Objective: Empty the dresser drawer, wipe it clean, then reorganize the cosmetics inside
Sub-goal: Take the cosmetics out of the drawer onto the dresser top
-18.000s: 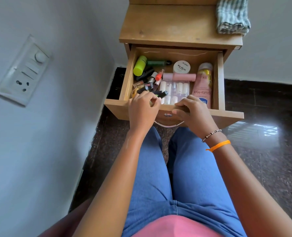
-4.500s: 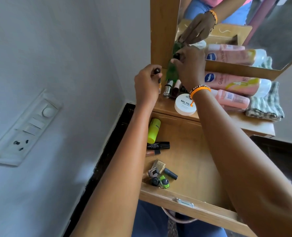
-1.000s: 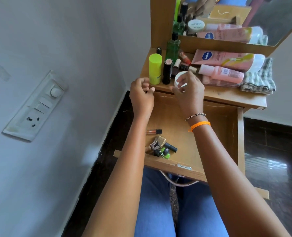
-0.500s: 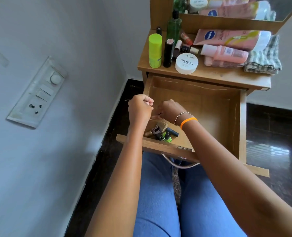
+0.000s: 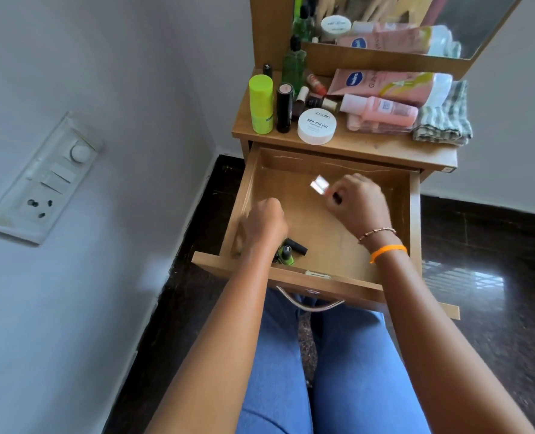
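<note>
The open drawer [image 5: 415,220] is nearly bare. A green nail polish bottle [image 5: 286,255] and a black tube [image 5: 298,247] lie at its front left. My left hand [image 5: 266,222] is a blurred closed fist just above them; I cannot see what is inside it. Over the middle of the drawer, my right hand [image 5: 358,205] is raised, pinching a small cosmetic with a shiny square cap [image 5: 319,185]. On the dresser top [image 5: 353,145] stand a yellow-green stick [image 5: 261,103], a black lipstick [image 5: 284,108], a white nail polish jar [image 5: 316,126], a pink bottle [image 5: 382,109] and a pink tube [image 5: 385,84].
A striped folded cloth [image 5: 444,120] lies at the right end of the dresser top. A green bottle [image 5: 293,67] stands against the mirror [image 5: 385,23]. A wall with a switch panel [image 5: 43,180] is close on the left. My knees sit under the drawer front.
My right hand has lifted up and right from the pile at the drawer's front left, carrying the shiny-capped cosmetic. Fewer items remain in that pile. My left hand stays near it.
</note>
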